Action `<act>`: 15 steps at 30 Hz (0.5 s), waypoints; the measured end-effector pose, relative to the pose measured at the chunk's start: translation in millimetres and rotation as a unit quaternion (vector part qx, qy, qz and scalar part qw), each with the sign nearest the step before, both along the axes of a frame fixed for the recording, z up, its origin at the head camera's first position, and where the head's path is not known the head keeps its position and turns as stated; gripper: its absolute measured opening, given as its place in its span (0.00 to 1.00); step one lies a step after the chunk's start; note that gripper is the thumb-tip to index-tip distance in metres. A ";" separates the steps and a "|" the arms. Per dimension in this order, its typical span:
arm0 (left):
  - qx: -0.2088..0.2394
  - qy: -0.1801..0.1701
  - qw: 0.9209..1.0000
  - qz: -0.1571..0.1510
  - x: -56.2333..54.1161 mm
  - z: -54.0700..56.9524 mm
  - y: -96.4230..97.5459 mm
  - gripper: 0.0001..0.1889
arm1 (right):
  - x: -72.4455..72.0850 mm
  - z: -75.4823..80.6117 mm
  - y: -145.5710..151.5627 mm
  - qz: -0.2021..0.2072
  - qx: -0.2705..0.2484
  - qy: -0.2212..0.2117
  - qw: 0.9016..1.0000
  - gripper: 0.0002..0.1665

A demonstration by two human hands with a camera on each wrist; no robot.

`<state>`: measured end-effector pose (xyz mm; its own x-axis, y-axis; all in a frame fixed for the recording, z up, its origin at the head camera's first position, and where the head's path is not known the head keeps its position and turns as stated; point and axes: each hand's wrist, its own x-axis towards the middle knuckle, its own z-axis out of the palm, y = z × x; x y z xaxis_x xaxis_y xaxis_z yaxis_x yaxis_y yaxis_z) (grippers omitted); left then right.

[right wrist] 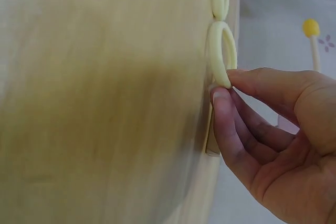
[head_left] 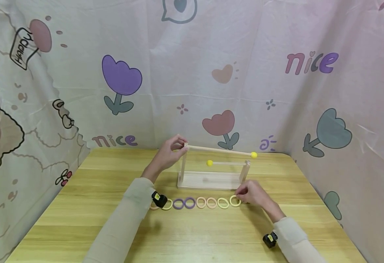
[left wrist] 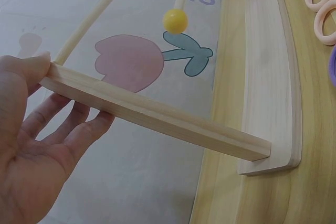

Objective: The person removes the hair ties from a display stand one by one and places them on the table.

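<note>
A wooden stand (head_left: 211,180) has two upright posts, each bearing a horizontal rod tipped with a yellow ball (head_left: 253,155). At the top of the left post (left wrist: 157,114), my left hand (head_left: 170,151) grips the wood between thumb and fingers. In front of the stand, my right hand (head_left: 252,193) pinches a pale yellow hair tie (right wrist: 216,51) at the right end of a row. The row also holds purple hair ties (head_left: 189,203), peach hair ties (head_left: 200,202) and another yellow hair tie (head_left: 223,203). My left sleeve and wrist camera partly hide the row's left end.
Everything stands on a wood-grain table (head_left: 198,237). Behind it and at both sides hangs a printed cloth (head_left: 165,73) with flowers and words. The lower rod (head_left: 228,163) points left from the right post (head_left: 245,171), below the upper rod (head_left: 218,149).
</note>
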<state>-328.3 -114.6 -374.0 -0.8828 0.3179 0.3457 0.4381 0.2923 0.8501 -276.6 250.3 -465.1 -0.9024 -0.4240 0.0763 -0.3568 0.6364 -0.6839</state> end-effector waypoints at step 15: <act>0.001 0.004 1.000 0.006 0.2 -1.4 0.8 0.09 | 0.2 -5.8 -5.5 0.016 0.040 0.057 0.997 0.05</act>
<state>-328.2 -113.8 -375.3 -0.8835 0.3073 0.3535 0.4417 0.2951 0.8473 -276.3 244.8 -470.9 -0.8757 -0.4610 0.1435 -0.4507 0.6741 -0.5851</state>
